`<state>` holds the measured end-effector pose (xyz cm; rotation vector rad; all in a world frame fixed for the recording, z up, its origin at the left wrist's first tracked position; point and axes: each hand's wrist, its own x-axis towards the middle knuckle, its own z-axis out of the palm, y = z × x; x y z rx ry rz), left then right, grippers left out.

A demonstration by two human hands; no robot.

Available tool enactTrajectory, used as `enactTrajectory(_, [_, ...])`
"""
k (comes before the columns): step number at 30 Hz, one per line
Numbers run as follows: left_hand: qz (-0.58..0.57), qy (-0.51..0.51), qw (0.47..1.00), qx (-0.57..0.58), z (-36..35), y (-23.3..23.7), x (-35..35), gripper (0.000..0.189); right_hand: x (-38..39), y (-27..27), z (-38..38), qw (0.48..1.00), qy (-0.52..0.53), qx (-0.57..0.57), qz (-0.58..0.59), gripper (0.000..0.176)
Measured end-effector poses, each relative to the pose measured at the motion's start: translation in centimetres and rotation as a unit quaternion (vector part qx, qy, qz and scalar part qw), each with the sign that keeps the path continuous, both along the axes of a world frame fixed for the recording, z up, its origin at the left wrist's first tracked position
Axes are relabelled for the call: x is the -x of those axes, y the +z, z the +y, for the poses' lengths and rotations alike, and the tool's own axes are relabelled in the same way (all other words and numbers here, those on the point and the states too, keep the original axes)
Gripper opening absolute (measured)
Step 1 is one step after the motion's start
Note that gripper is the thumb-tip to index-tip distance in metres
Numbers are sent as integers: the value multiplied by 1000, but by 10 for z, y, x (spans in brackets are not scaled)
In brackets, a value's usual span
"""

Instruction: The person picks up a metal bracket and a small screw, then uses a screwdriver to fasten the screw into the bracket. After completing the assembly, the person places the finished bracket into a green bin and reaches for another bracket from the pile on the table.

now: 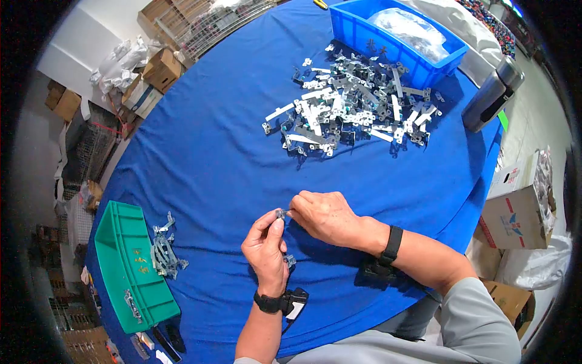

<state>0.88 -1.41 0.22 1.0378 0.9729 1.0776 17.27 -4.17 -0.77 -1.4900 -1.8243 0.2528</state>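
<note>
My left hand (265,250) is closed on a small metal bracket, pinching its upper end (280,214) between thumb and fingertips. Another shiny metal end (290,261) sticks out beside the palm. At the bracket's upper end, the fingers of my right hand (327,217) are pressed together; what they grip is mostly hidden. Farther back on the blue cloth (224,121) lies a large pile of similar metal brackets (354,103). A smaller group of metal brackets (165,252) rests at the left, beside a green bin (142,261).
A blue bin (394,45) holding clear plastic stands behind the large pile. To its right is a dark metal flask (494,94). Beyond the table's right edge sits a cardboard box (515,206). Dark-handled tools (167,343) lie near the green bin.
</note>
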Motion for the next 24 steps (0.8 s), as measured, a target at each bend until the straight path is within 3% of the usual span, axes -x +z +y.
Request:
enactTrajectory(14, [18,14,1000,7,0,-1,1,19,-2,10,-1,995,11,-33,93,13])
enactTrajectory(24, [23,13,1000,-4,1,-2,-1,18,0,8,-1,998,6,-27,48,12])
